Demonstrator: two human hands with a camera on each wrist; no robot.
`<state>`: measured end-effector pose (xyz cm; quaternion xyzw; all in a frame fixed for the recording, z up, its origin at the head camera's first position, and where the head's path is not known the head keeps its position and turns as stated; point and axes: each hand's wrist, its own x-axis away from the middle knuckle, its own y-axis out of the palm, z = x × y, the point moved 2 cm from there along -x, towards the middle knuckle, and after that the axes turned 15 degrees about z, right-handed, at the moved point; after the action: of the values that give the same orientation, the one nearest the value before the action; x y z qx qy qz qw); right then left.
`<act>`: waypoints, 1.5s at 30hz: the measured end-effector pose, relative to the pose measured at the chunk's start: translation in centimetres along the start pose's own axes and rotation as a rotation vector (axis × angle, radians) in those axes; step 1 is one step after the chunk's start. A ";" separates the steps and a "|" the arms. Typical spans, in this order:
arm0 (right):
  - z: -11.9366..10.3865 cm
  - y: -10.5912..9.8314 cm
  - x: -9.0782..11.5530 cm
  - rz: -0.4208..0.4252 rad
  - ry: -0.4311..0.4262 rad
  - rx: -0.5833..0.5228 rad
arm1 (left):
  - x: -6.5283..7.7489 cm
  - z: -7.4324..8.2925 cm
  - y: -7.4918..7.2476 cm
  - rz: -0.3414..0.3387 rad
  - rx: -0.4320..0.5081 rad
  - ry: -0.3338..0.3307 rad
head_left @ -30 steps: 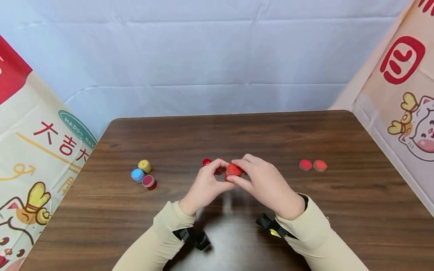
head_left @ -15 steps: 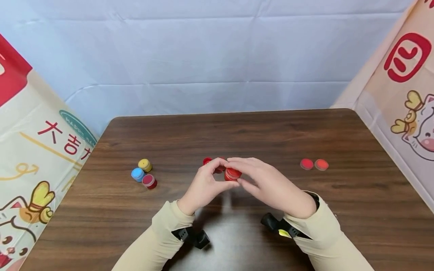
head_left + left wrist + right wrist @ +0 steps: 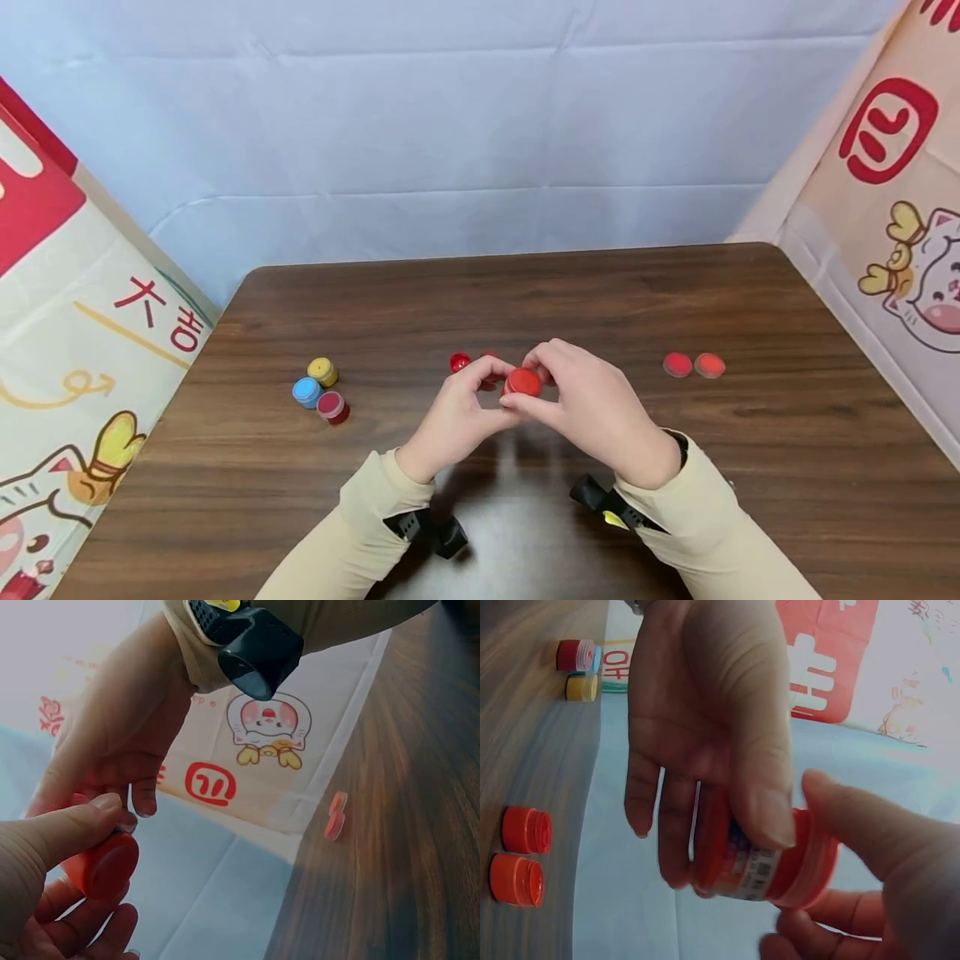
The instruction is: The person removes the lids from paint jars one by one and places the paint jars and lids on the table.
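Observation:
Above the middle of the table, both hands meet at a small red paint jar (image 3: 754, 866) with a printed label. My left hand (image 3: 453, 412) grips its body between thumb and fingers. At the top of the jar, the fingers and thumb of my right hand (image 3: 596, 408) pinch the rim of the red lid (image 3: 524, 381). In the right wrist view, the jar lies sideways across the picture, its lid (image 3: 819, 862) against the right hand. In the left wrist view, the left thumb covers part of the red jar (image 3: 105, 866).
Behind the hands stand two uncapped jars, one red (image 3: 526, 829) and one orange-red (image 3: 516, 879). A red lid (image 3: 677, 364) and an orange-red lid (image 3: 709, 365) lie to the right. At left, yellow (image 3: 322, 371), blue (image 3: 307, 392) and dark red (image 3: 333, 407) jars cluster on the wooden table (image 3: 375, 308).
My right hand spread over the lid half a second ago, then drew its fingers back to pinch the rim. My left hand keeps its grip on the jar, nearly in place.

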<state>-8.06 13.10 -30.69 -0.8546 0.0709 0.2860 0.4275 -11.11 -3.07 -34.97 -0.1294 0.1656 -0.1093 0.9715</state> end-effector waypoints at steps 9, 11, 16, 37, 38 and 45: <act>0.1 -0.5 -0.2 -0.079 -0.147 -0.100 | -0.4 -0.2 -0.5 0.023 -0.037 -0.005; 0.1 -0.5 -0.4 -0.105 -0.165 -0.156 | -0.4 -0.2 -0.6 0.026 -0.029 -0.001; 0.1 -0.7 -0.6 -0.159 -0.204 -0.254 | -0.3 -0.2 -0.7 0.008 -0.015 -0.001; -0.2 -0.3 -0.2 -0.063 -0.127 -0.114 | 0.0 -0.2 -0.4 -0.002 -0.020 -0.033; -0.2 -0.5 -0.2 -0.074 -0.146 -0.144 | 0.0 -0.2 -0.4 0.001 -0.025 -0.026; 0.1 -1.2 -0.2 -0.180 -0.150 -0.248 | -0.1 -0.2 -0.6 0.009 0.003 -0.015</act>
<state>-7.85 13.89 -29.78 -0.8801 -0.0737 0.3161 0.3466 -11.33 -3.67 -34.92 -0.1280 0.1587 -0.1041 0.9735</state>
